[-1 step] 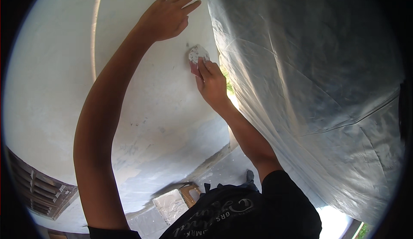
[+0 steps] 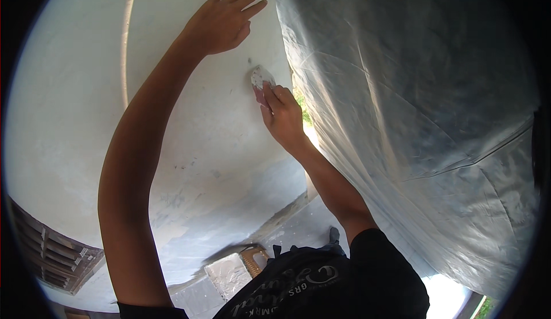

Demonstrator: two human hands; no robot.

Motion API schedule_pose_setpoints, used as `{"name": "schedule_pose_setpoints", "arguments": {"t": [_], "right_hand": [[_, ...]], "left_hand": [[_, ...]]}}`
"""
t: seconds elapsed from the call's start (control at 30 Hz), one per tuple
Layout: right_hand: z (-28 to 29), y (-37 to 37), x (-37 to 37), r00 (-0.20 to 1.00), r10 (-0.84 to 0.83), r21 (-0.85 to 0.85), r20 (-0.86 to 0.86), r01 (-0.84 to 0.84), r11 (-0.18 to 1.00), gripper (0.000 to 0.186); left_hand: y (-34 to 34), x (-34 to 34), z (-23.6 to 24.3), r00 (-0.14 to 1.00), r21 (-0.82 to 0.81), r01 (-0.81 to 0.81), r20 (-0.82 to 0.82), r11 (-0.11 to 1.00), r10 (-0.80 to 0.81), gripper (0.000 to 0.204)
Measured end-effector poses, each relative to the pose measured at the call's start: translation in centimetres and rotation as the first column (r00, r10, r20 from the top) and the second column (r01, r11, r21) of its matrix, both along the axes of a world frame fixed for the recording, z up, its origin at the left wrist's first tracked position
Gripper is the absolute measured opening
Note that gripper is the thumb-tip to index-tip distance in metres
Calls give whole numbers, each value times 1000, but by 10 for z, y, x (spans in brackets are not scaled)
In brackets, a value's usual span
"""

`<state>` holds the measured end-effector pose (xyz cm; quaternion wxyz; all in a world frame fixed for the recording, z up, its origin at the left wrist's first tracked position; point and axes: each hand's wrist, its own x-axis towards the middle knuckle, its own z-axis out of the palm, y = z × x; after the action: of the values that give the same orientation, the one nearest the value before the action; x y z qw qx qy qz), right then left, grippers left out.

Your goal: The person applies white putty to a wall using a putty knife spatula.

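Observation:
High on a pale, smooth wall (image 2: 189,129), my left hand (image 2: 221,23) lies with its fingers spread, holding nothing. Below it and to the right, my right hand (image 2: 282,115) grips a reddish piece of sandpaper (image 2: 261,80) against the wall, close to the wall's right edge. Mottled white covers the upper part of the sandpaper, and my fingers hide some of its lower part. A small dark spot (image 2: 249,60) marks the wall just above it.
A large grey plastic sheet (image 2: 413,101) hangs along the right. Below stand a white-smeared board or tray (image 2: 228,274) and a brown plastic seat (image 2: 252,260). A slatted wooden vent (image 2: 54,250) is at lower left; a thin pale strip (image 2: 124,49) runs up the wall.
My right hand and the sandpaper have slid slightly down the wall, and the sandpaper shows at a narrower angle. My left hand stays almost in place.

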<state>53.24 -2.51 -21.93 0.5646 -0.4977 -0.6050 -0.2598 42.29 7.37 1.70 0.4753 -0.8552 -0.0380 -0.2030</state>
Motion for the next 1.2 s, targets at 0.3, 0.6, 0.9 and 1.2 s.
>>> {"name": "schedule_pose_setpoints", "arguments": {"t": [0.3,0.6,0.9,1.2], "right_hand": [[64,20,40,965,-73,70,-252,93,993,48],[40,29,3,990,-123,16,-61,125,992,53],[53,6,21,965,55,159,-255,-14,987,46],[65,29,21,994,-103,113,-46,108,988,50]], "left_hand": [[-3,7,12,997,25,-80,14,996,79,55],[-3,7,12,995,50,-96,-1,994,96,55],[-4,-1,4,994,57,-78,84,995,74,47],[-6,-6,11,989,138,3,144,990,-23,40]]}}
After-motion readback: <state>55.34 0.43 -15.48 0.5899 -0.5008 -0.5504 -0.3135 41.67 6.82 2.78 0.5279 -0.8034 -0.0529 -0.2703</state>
